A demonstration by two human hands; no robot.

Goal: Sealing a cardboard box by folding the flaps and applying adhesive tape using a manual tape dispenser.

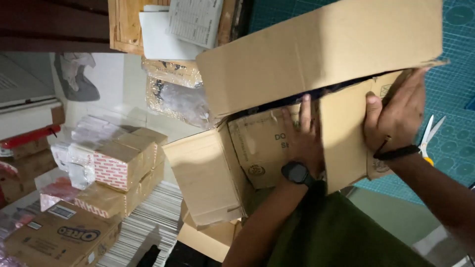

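a person holds a large cardboard box (277, 148) against their body at the edge of a green cutting mat (455, 143), and the step in hand looks like closing or folding its flaps. the left hand (303, 138), with a dark watch at the wrist, lies flat with fingers spread and straight on an inner flap, pressing it rather than gripping it. the right hand (396, 116), a dark band at its wrist, is curled over the outer edge of a side flap (344, 143), thumb on the near face and fingers wrapped behind, so it has that flap firmly in hold. a long top flap (321, 49) stands raised and tilted above both hands. to my eye the flaps are only partly down; the next move would call for keeping the inner flap pressed flat while the side flap is swung over it, without letting the box slip off the lap. a pair of scissors (429, 138) with a yellow handle lies on the mat just beside the right wrist. the room is crowded: small red-patterned cartons (118, 168) are stacked on the left over a ribbed white surface, a brown shipping carton (59, 237) sits in the near corner, papers (183, 24) rest on a wooden board above, and clear plastic wrap (178, 99) is bunched near the box.
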